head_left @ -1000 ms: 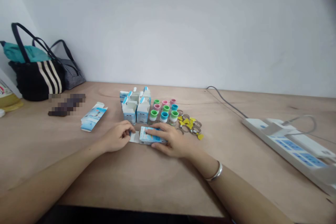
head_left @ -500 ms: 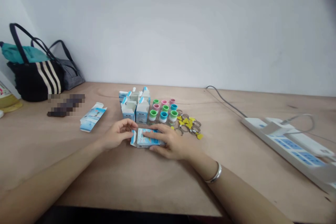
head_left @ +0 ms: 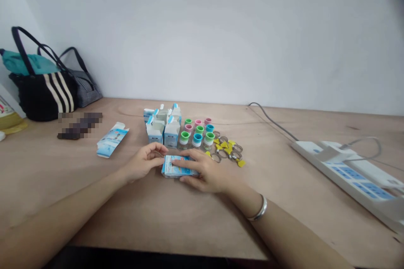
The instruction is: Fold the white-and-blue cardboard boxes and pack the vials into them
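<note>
**Left hand (head_left: 143, 162) at the end, right hand (head_left: 205, 171) on top: your blue-and-white box (head_left: 176, 171) is lying flat**

So, calling that box the middle of the clock: it's on the wooden table (head_left: 142, 214), right between your hands. Your right comes in from 3 o'clock, fingers spread over the top, thumb along the near side, so you've got it held down. Your left is at 9, thumb tip right by the box end and fingers curled above with a gap between; hard to tell if the thumb actually touches.

Between 11 and 12 you've got a cluster of upright boxes (head_left: 171, 136), flaps up on several. Little jars (head_left: 197, 138) with green, pink and blue tops stand in rows at 1, just beside them. Metal rings with yellow tabs (head_left: 227, 148) are heaped between 2 and 3. Flattened carton (head_left: 112, 141) lies toward 10, power strip (head_left: 356, 185) well off at 3.
</note>
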Action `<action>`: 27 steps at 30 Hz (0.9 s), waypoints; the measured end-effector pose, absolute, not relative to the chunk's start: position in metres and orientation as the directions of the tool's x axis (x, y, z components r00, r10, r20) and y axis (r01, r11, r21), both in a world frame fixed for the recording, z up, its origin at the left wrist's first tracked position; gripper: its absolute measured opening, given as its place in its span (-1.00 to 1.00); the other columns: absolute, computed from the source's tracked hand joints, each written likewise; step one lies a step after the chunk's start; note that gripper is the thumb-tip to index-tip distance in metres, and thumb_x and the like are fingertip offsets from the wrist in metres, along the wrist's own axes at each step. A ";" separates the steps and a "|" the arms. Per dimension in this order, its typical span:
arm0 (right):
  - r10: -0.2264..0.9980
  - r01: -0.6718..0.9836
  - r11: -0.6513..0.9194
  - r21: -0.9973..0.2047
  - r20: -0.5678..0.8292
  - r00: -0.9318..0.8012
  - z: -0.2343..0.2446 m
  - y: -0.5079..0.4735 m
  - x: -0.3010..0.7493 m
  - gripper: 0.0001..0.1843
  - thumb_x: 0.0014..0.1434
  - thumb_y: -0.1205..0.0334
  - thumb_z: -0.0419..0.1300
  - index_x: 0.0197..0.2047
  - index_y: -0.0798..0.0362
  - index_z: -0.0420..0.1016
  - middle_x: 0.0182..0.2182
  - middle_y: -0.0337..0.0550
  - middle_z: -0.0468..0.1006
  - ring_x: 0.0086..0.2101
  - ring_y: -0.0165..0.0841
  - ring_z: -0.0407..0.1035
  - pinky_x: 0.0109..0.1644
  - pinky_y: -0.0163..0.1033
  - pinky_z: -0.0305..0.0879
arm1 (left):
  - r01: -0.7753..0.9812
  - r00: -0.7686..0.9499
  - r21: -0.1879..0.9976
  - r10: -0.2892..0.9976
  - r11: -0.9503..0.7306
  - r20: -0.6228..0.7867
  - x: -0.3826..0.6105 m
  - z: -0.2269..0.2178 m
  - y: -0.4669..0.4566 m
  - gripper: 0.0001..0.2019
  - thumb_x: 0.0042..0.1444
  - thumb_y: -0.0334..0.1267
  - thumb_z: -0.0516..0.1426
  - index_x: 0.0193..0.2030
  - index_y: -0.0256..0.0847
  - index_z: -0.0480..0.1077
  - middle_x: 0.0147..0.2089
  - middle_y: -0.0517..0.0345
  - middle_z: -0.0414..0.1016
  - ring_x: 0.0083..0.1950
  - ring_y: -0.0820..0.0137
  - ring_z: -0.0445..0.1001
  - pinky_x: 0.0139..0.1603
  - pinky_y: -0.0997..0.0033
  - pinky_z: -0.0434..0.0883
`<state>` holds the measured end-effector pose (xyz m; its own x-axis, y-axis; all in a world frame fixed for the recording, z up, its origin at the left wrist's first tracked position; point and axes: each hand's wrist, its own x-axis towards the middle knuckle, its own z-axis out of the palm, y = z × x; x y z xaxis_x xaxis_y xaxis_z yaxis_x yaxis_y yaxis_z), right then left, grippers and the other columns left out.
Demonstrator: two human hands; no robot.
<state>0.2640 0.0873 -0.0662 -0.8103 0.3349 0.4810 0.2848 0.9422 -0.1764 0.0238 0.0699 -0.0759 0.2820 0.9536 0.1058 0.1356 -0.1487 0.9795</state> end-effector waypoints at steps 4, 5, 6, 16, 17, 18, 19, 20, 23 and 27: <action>0.328 0.273 0.945 -0.182 0.512 -0.794 -0.068 0.087 0.262 -0.56 0.18 0.17 0.15 0.13 0.04 0.34 0.06 0.11 0.35 -0.02 -0.20 0.32 0.03 -0.01 0.30 | 0.132 0.357 0.970 0.923 -0.204 0.146 0.028 -0.073 0.063 -0.65 0.01 -0.25 0.15 -0.04 -0.17 0.26 -0.13 0.09 0.38 -0.20 0.41 0.42 -0.16 0.35 0.42; 0.325 0.270 0.946 -0.180 0.518 -0.791 -0.068 0.086 0.262 -0.56 0.18 0.17 0.15 0.13 0.03 0.34 0.06 0.11 0.35 -0.01 -0.20 0.32 0.03 -0.01 0.30 | 0.170 0.392 0.954 0.905 -0.247 0.164 0.029 -0.072 0.061 -0.60 -0.01 -0.25 0.17 0.01 -0.17 0.24 -0.12 0.08 0.39 -0.19 0.39 0.42 -0.15 0.33 0.42; 0.321 0.266 0.947 -0.179 0.524 -0.789 -0.068 0.085 0.261 -0.56 0.18 0.16 0.15 0.13 0.03 0.33 0.06 0.10 0.35 0.00 -0.20 0.31 0.03 -0.01 0.30 | 0.225 0.423 0.924 0.886 -0.308 0.192 0.030 -0.070 0.060 -0.53 -0.05 -0.24 0.20 0.04 -0.16 0.23 -0.09 0.05 0.39 -0.17 0.36 0.42 -0.13 0.30 0.42; 0.421 0.311 0.906 -0.286 0.548 -0.723 -0.057 0.080 0.264 -0.32 0.13 0.00 0.19 0.24 0.07 0.13 0.09 0.12 0.26 0.08 -0.17 0.22 0.13 -0.03 0.25 | 0.683 0.577 0.524 0.816 -0.509 0.040 -0.030 -0.029 0.064 -0.49 -0.23 -0.37 0.20 -0.02 -0.10 0.37 -0.14 0.18 0.45 -0.19 0.31 0.43 -0.22 0.45 0.37; 0.422 0.308 0.905 -0.293 0.531 -0.735 -0.057 0.081 0.264 -0.34 0.13 0.00 0.19 0.22 0.08 0.15 0.09 0.12 0.25 0.08 -0.18 0.23 0.13 -0.04 0.26 | 0.692 0.561 0.542 0.828 -0.477 0.012 -0.042 -0.026 0.066 -0.48 -0.23 -0.37 0.20 -0.01 -0.12 0.37 -0.13 0.18 0.46 -0.18 0.31 0.43 -0.22 0.47 0.37; 0.417 0.301 0.906 -0.296 0.514 -0.749 -0.057 0.081 0.264 -0.36 0.13 0.00 0.19 0.21 0.09 0.18 0.09 0.12 0.25 0.08 -0.18 0.23 0.13 -0.05 0.26 | 0.706 0.534 0.553 0.845 -0.442 -0.006 -0.053 -0.025 0.068 -0.47 -0.24 -0.35 0.21 0.00 -0.13 0.37 -0.12 0.18 0.47 -0.16 0.30 0.43 -0.21 0.48 0.37; 0.411 0.294 0.908 -0.299 0.500 -0.762 -0.057 0.082 0.264 -0.37 0.13 0.00 0.19 0.19 0.10 0.20 0.09 0.13 0.25 0.08 -0.19 0.23 0.13 -0.06 0.26 | 0.722 0.499 0.558 0.867 -0.408 -0.012 -0.062 -0.025 0.070 -0.47 -0.23 -0.34 0.22 -0.01 -0.15 0.37 -0.14 0.19 0.48 -0.16 0.30 0.43 -0.21 0.48 0.37; 0.407 0.290 0.909 -0.299 0.490 -0.771 -0.058 0.082 0.264 -0.39 0.13 0.00 0.19 0.18 0.10 0.21 0.08 0.13 0.25 0.07 -0.19 0.23 0.13 -0.06 0.27 | 0.736 0.463 0.562 0.887 -0.378 -0.010 -0.070 -0.025 0.073 -0.48 -0.22 -0.33 0.22 0.00 -0.17 0.37 -0.15 0.20 0.49 -0.17 0.31 0.44 -0.21 0.48 0.37; 0.405 0.294 0.910 -0.293 0.464 -0.788 -0.061 0.083 0.263 -0.45 0.16 0.03 0.17 0.15 0.11 0.26 0.07 0.14 0.25 0.04 -0.19 0.26 0.09 -0.05 0.30 | 0.770 0.301 0.579 0.953 -0.269 0.042 -0.080 -0.031 0.085 -0.49 -0.18 -0.25 0.24 0.00 -0.21 0.34 -0.21 0.19 0.50 -0.22 0.33 0.45 -0.23 0.44 0.39; 0.416 0.321 0.906 -0.276 0.449 -0.790 -0.064 0.084 0.263 -0.48 0.17 0.04 0.15 0.14 0.11 0.29 0.06 0.13 0.26 0.01 -0.20 0.28 0.05 -0.07 0.33 | 0.777 -0.002 0.618 0.980 -0.124 0.199 -0.071 -0.046 0.107 -0.45 -0.21 -0.15 0.28 -0.04 -0.29 0.34 -0.18 0.06 0.52 -0.24 0.29 0.47 -0.23 0.34 0.42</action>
